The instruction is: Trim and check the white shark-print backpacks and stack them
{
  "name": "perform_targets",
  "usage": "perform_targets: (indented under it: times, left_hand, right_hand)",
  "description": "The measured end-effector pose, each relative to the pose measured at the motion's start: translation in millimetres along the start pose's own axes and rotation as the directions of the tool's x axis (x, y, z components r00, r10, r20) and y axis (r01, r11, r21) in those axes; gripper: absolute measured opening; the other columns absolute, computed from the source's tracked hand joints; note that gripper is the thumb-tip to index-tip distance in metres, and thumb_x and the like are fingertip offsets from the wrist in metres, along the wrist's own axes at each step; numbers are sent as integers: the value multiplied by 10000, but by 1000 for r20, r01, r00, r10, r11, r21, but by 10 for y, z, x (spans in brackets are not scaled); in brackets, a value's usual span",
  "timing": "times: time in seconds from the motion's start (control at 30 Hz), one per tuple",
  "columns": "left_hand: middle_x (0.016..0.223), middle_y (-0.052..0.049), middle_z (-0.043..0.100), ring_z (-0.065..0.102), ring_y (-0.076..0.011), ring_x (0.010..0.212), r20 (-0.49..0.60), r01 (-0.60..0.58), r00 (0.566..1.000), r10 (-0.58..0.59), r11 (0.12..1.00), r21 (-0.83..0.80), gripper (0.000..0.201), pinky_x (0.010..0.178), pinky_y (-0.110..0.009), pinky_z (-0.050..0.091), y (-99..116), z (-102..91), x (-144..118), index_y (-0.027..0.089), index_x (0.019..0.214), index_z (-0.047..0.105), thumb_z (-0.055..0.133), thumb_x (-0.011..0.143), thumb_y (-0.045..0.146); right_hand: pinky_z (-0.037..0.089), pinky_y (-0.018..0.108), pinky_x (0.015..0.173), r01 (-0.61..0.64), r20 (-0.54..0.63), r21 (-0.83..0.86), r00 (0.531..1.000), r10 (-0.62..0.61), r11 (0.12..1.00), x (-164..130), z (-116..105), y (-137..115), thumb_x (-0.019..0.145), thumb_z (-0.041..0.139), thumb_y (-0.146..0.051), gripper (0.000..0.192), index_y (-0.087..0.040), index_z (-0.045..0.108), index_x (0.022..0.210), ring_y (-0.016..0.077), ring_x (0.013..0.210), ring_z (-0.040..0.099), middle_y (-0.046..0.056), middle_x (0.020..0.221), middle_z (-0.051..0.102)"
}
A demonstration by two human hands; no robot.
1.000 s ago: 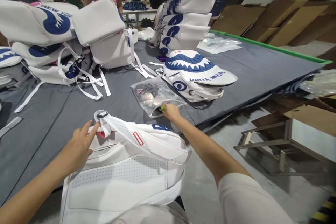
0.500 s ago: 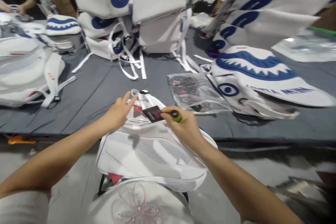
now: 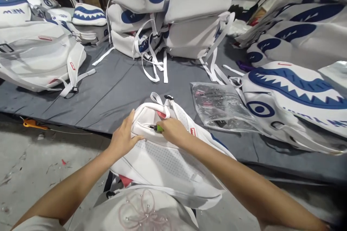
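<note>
Over on the far left, a flattened white backpack (image 3: 40, 61) is lying on the grey table (image 3: 108, 90), and an orange tool (image 3: 32, 123) is resting on the floor just below the table edge. Moving inward, the left hand (image 3: 123, 139) is pressing on the top of the white backpack (image 3: 162, 158) propped against the person's lap and the table edge, thumb and fingers spread apart and pinning the fabric near its upper seam rather than closing around it. Just beside it, the right hand (image 3: 173, 131) is curled shut on a small green-tipped tool (image 3: 157, 128), whose tip is pointing at the seam beside the carry loop (image 3: 156, 98). Judging by this, a tag is being fastened at the top of the bag; whether a tag is tucked under the fingers cannot be told. The next move would call for keeping the fabric taut with the left hand while the tip is being pushed squarely through. Further right, a clear plastic bag (image 3: 222, 106) of tags is lying on the table, near the working hand, and another backpack with a blue shark-mouth print (image 3: 292, 94) is lying beyond it.
</note>
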State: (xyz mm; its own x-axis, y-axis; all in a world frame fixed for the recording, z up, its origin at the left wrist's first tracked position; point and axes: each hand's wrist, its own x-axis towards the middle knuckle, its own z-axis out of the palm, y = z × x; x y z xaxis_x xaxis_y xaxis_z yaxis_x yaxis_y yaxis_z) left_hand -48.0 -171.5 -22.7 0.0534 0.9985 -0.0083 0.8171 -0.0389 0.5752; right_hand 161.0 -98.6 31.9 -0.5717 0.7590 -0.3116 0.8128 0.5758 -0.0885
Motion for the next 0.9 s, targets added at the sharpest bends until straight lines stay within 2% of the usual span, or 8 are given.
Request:
perform_targets:
  times: [0.13, 0.2, 0.37, 0.5, 0.6, 0.73, 0.8, 0.9]
  left_hand:
    - [1608, -179, 340, 462, -350, 1405, 8, -11, 1000, 12, 999, -47, 1010, 1040, -508, 491, -26, 27, 22, 276, 1610, 20, 688, 859, 377]
    - [1583, -183, 377, 497, -347, 1370, 11, -4, 1000, 5, 998, -62, 1014, 1020, -506, 502, -24, 17, 37, 273, 1612, 23, 691, 853, 354]
    - [1527, -189, 435, 513, -342, 1352, -9, -14, 1000, 14, 998, -56, 986, 1020, -494, 500, -33, 16, 42, 260, 1612, 13, 657, 870, 338]
    - [1504, -191, 452, 514, -344, 1354, -15, -26, 1000, 25, 998, -51, 947, 1016, -483, 503, -49, 27, 49, 253, 1614, 36, 631, 894, 414]
    - [1506, -180, 453, 508, -335, 1362, -37, -25, 999, 23, 998, -49, 951, 1017, -463, 502, -66, 48, 53, 241, 1613, 57, 644, 879, 384]
    - [1482, -180, 477, 540, -332, 1320, -49, -18, 999, 16, 999, -36, 972, 986, -446, 513, -94, 92, 62, 217, 1612, 94, 671, 834, 302]
    - [1489, -179, 472, 537, -330, 1322, -48, -23, 999, 21, 999, -35, 977, 988, -440, 509, -99, 106, 67, 215, 1612, 101, 675, 825, 287]
    - [1479, -175, 489, 544, -330, 1315, -56, -6, 998, 4, 999, -43, 976, 990, -433, 501, -84, 97, 67, 212, 1612, 122, 676, 810, 262]
  right_hand:
    - [372, 286, 603, 27, -80, -36, 996, -30, 999, 40, -99, -140, 844, 546, -32, 277, -153, 732, 1010, 221, 771, 691, 122, 931, 739]
    - [352, 269, 593, 16, -139, 88, 990, -3, 996, 117, -124, -230, 849, 568, -77, 279, -166, 719, 1066, 202, 774, 681, 101, 953, 740]
    - [327, 236, 586, -31, -101, 485, 991, 91, 874, 413, -107, -399, 883, 542, -157, 181, -158, 711, 821, 146, 720, 633, 33, 756, 708]
    - [322, 256, 586, -63, -90, 393, 990, 106, 917, 462, -146, -429, 844, 560, -162, 147, -153, 705, 823, 168, 751, 654, 62, 815, 727]
    - [364, 269, 627, -51, -112, 312, 990, 90, 949, 380, -159, -349, 898, 584, -247, 167, -156, 713, 952, 210, 848, 686, 91, 909, 746]
    - [405, 247, 715, 74, -161, 298, 987, -26, 952, 292, -80, -165, 892, 645, -200, 347, -248, 661, 1235, 195, 958, 683, 37, 1028, 749]
    - [405, 246, 723, 132, -130, 248, 986, -102, 960, 311, -32, -126, 886, 642, -162, 390, -279, 665, 1257, 186, 956, 678, 21, 1061, 742]
    - [401, 263, 676, 220, -133, 115, 970, -205, 969, 384, 11, -178, 932, 588, -199, 276, -231, 704, 1181, 191, 918, 670, 60, 1136, 704]
